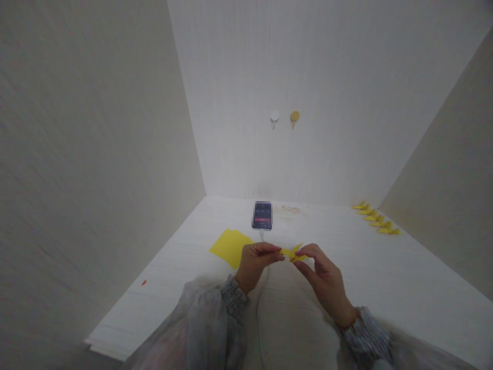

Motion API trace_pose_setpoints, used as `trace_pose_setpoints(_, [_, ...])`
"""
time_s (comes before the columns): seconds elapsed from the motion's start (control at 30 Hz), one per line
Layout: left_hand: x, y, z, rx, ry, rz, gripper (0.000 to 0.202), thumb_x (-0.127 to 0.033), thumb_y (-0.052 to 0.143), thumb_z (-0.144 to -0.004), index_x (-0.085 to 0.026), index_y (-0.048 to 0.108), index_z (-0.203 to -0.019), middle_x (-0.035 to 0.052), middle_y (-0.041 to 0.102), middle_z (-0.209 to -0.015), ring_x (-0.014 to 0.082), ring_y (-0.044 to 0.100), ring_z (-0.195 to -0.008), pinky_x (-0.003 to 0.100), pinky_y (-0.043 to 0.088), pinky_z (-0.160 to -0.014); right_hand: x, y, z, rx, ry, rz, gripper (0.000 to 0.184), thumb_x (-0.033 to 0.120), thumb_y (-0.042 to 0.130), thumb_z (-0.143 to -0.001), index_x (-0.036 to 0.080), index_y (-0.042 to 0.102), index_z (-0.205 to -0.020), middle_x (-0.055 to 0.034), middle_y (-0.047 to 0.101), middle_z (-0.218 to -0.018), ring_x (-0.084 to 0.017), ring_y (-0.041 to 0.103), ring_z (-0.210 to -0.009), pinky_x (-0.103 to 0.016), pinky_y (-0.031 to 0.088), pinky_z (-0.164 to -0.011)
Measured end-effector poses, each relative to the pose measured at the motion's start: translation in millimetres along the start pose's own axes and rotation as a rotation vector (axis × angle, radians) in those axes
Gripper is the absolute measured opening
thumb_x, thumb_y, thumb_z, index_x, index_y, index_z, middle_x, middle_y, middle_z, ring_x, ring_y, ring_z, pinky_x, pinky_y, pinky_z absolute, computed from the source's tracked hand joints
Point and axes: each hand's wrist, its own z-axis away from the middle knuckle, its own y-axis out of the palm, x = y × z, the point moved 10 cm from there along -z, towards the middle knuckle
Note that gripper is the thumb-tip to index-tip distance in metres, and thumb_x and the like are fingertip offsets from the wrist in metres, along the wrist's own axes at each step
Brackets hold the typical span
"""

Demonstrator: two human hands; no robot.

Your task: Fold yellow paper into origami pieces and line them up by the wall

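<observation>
Your left hand has thumb and forefinger pinched closed on one end of the folded yellow paper, from its nine o'clock; your right hand nips the other end from four o'clock, palm loosely curled. The piece is held up between both hands, a thin point rising at one o'clock. Keep the left pinch steady as the anchor and let only the right fingertips work; press creases firmly but don't tug, as narrow points probably tear easily. Outward, flat yellow paper lies at nine o'clock, the phone at eleven, and a row of folded yellow pieces at two.
</observation>
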Motion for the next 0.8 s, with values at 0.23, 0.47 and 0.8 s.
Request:
trace_pose_setpoints(0.23, [-7,-2.0,-1,-0.01,0.061,-0.071,0.014,-0.018,0.072,-0.049,-0.014,0.065,-0.06,0.0022,0.065,-0.06,0.0145,0.06,-0.059,0.029,0.049,-0.064,5,-2,-1,-0.014,-0.008,0.02,0.011,0.019,0.057,-0.072,0.024,0.057,-0.082,-0.0028,0.053,-0.077,-0.018,0.05,-0.076,-0.033,0.041,-0.068])
trace_pose_setpoints(0.47, [-12,1.2,-1,0.033,0.097,-0.038,0.007,-0.016,0.07,-0.053,-0.015,0.064,-0.058,0.0007,0.063,-0.058,0.0122,0.058,-0.057,0.026,0.048,-0.061,7,0,-1,0.005,-0.021,0.038,0.012,0.017,0.058,-0.071,0.024,0.056,-0.082,-0.0029,0.053,-0.076,-0.018,0.05,-0.076,-0.033,0.04,-0.067])
trace_pose_setpoints(0.8, [-7,5.4,0,0.067,0.057,0.033,0.024,-0.011,0.072,-0.048,-0.015,0.063,-0.07,-0.0016,0.061,-0.058,0.0125,0.06,-0.057,0.026,0.049,-0.06,8,1,-1,0.007,-0.03,0.034,0.013,0.016,0.057,-0.072,0.024,0.056,-0.083,-0.0031,0.053,-0.077,-0.018,0.049,-0.076,-0.033,0.04,-0.067])
